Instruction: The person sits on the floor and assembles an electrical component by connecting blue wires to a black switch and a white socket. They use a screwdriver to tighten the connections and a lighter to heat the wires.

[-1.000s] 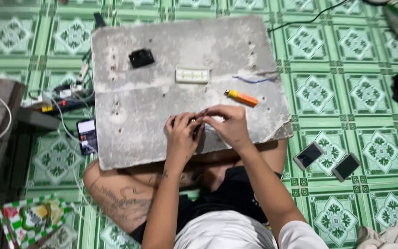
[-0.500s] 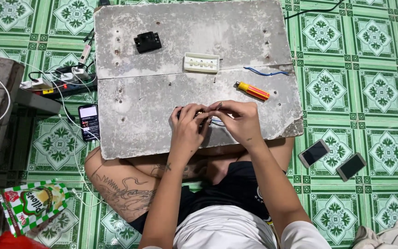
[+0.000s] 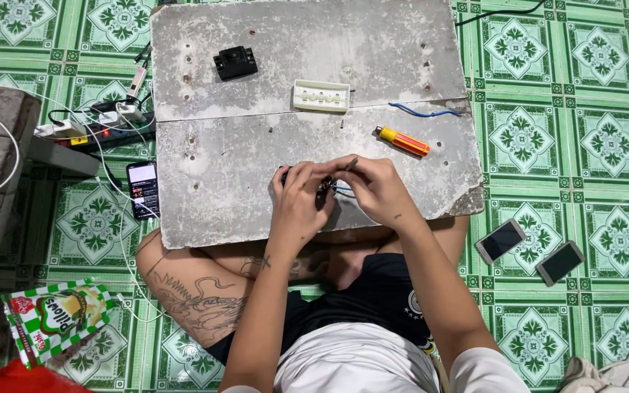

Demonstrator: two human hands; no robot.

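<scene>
A small black electrical part with blue wires is gripped over the grey slab's near edge by the closed left hand and right hand, wiring judged unfinished, the orange-handled screwdriver left unused.

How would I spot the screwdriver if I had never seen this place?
Find the grey board lying on the green tiled floor. On its right half, just beyond the right hand, lies the screwdriver. It is the only bright thing there: an orange and yellow handle, beside a loose blue wire.
</scene>
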